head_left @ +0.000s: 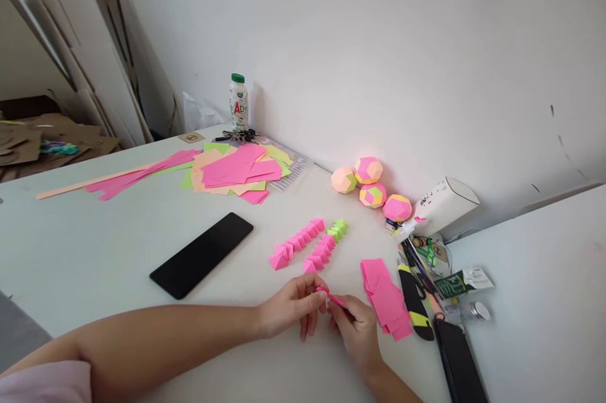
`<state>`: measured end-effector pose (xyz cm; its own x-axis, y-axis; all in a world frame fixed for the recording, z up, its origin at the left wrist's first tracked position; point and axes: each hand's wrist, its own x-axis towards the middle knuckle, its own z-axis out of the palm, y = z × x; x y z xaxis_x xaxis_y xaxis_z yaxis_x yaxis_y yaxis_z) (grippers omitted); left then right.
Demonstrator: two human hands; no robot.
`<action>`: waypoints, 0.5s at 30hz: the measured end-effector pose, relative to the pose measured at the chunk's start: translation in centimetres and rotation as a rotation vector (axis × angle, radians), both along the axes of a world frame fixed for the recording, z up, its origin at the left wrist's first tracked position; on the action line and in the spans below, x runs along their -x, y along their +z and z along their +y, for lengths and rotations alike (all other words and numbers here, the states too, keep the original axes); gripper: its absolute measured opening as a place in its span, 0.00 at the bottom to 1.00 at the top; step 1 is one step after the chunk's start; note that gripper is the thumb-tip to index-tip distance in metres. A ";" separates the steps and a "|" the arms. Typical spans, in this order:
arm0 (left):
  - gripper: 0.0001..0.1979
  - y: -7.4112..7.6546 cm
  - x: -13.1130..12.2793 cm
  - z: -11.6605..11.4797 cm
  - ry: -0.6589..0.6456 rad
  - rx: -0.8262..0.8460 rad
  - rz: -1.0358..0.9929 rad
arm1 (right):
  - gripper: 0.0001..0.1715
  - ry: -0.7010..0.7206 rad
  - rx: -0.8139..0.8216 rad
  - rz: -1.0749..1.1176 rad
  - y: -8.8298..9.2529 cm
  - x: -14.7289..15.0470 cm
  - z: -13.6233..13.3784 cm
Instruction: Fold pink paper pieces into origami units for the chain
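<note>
Between my two hands is a small folded piece of pink paper (335, 298). The fingertips of my left hand (298, 303) pinch its left end. My right hand (354, 326) grips the other end from the right, its lower fingers partly hidden. Just beyond my hands lie two rows of folded paper units: one row of pink units (298, 241), and a second row with pink units (320, 252) in front and green units (338, 230) behind. To the right of my right hand is a loose stack of flat pink paper pieces (386, 299).
A black phone (202, 255) lies left of centre. Cut paper sheets (237, 169), paper strips (142, 174), keys (239, 136) and a white bottle (239, 103) are farther back. Several paper balls (368, 170) stand by the wall. A yellow-black cutter (415, 302) and a black case (459, 359) lie right.
</note>
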<state>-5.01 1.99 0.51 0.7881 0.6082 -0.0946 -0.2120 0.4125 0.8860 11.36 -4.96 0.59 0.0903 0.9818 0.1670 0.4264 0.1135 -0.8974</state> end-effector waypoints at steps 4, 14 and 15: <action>0.17 0.0 -0.1 0.0 0.010 -0.001 0.012 | 0.12 0.013 -0.029 -0.019 -0.1 0.0 0.1; 0.17 0.1 -0.1 -0.1 0.011 -0.015 0.028 | 0.11 0.013 -0.073 -0.041 -0.3 -0.1 -0.1; 0.17 0.1 -0.1 -0.1 0.008 -0.017 0.030 | 0.11 0.013 -0.070 -0.043 -0.3 -0.1 0.0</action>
